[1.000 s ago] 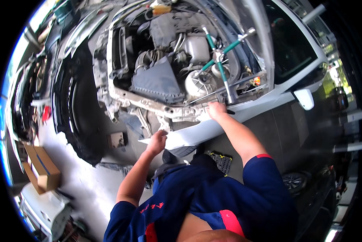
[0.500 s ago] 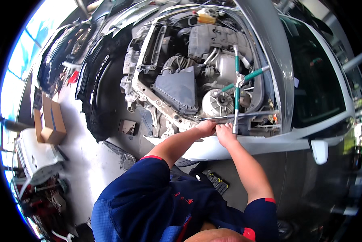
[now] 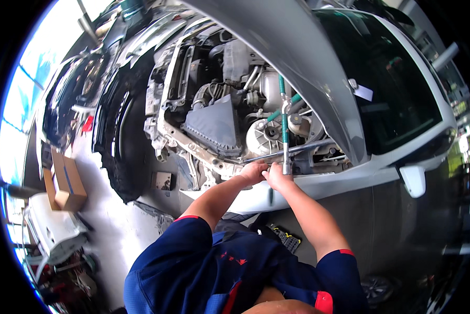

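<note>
My left hand [image 3: 253, 171] and my right hand [image 3: 278, 177] are close together at the inner upper edge of the white front fender [image 3: 261, 198]. The fingers of both are curled in and closed. Whatever they hold is too small or hidden to make out. Just beside my right hand is the metal end of a green four-way lug wrench [image 3: 285, 125], which lies across the engine bay. A dark rod [image 3: 290, 152] runs behind it. Farther in are a black air filter box [image 3: 214, 125] and a pale round strut tower [image 3: 264, 137].
Over the bay hangs the raised grey hood [image 3: 303, 57]. A side mirror [image 3: 412, 181] juts out at right. A removed black bumper [image 3: 109, 141], an open cardboard box [image 3: 67, 183] and a loose white door [image 3: 54, 227] are on the left. A tool case [image 3: 286, 239] lies on the floor beneath me.
My view has shifted, so the hood now covers more of the engine bay and lug wrench. Both hands stay together at the fender edge, fingers still closed.
</note>
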Demonstrator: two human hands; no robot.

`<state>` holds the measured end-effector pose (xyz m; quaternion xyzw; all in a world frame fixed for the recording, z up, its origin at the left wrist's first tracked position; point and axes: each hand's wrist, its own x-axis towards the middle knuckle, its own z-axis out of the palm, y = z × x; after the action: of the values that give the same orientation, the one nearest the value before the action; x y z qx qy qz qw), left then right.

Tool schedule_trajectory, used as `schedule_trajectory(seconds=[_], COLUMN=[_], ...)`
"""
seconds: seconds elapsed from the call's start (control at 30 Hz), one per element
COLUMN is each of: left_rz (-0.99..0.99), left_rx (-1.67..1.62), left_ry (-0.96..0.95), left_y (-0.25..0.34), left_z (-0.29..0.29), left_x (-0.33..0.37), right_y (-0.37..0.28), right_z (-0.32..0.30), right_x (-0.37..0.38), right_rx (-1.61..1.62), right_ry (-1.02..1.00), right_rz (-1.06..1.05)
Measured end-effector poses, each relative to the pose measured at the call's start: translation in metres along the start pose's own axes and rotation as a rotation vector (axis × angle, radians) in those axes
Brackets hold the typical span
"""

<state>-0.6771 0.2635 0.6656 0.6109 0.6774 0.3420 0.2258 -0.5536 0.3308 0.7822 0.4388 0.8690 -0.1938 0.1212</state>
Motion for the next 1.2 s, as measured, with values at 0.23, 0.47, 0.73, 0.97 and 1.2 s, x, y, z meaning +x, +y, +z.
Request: schedule_trajectory(seconds=[0.23,0.47,0.73,0.97,1.2], left_rz=[0.018,0.037,0.051,0.08,0.199], left_rx=[0.192,0.034,0.081,0.077,0.146], left_ry=[-0.228,-0.121,-0.121,-0.107,-0.022], left_y=[0.015,-0.005,-0.001,0.002,-0.035], left_z=[0.001,0.025,0.01,0.015,0.023], left_x=[0.018,0.018,0.009,0.011,0.015], right_y=[0.02,-0.017,-0.021,-0.005,-0.015], right_z=[0.051,0.007,0.017,0.033,0.02], right_x=[0.023,-0.024,-0.015,-0.006,-0.002], right_rx=[0.666,-0.296,-0.024,0.147,-0.132], right_ry=[0.361,0.096,0.032,0.206,0.061], right_rz=[0.213,0.058,0.221,0.332,0.044])
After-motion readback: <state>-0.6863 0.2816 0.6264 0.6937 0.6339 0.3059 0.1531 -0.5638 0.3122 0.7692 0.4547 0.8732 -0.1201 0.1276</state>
